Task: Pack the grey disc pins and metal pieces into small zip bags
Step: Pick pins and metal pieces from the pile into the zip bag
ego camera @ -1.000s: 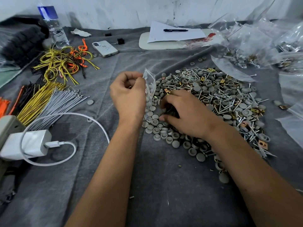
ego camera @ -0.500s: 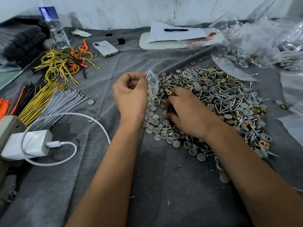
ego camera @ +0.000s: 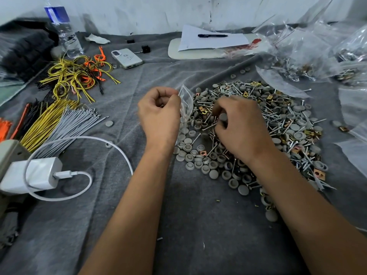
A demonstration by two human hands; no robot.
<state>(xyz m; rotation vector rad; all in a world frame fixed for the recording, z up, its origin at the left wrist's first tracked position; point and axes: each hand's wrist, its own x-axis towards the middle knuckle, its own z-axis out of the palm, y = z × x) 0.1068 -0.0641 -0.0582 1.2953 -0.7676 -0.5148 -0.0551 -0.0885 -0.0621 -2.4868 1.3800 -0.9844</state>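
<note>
Here I see the left hand (ego camera: 158, 116) raised at the pile's (ego camera: 258, 124) left edge, fingers curled and pinching a clear, crinkled zip bag (ego camera: 186, 102) by its top, while the right hand (ego camera: 241, 126) hovers low over the pile beside it, curled fingertips pinching a round grey disc pin (ego camera: 222, 117). The pile, a jumble of matte grey discs, thin shiny screws and small brass squares, lies on grey felt (ego camera: 198, 225). Left of it lie wire bundles (ego camera: 59, 124), a white charger (ego camera: 35, 173) and a phone (ego camera: 126, 58); right of it, glossy bags (ego camera: 297, 56).

Now lifting off the pile of pins and metal pieces (ego camera: 278, 124), right hand (ego camera: 240, 126) pinching a grey disc pin (ego camera: 222, 117), nearing the zip bag (ego camera: 186, 104).
</note>
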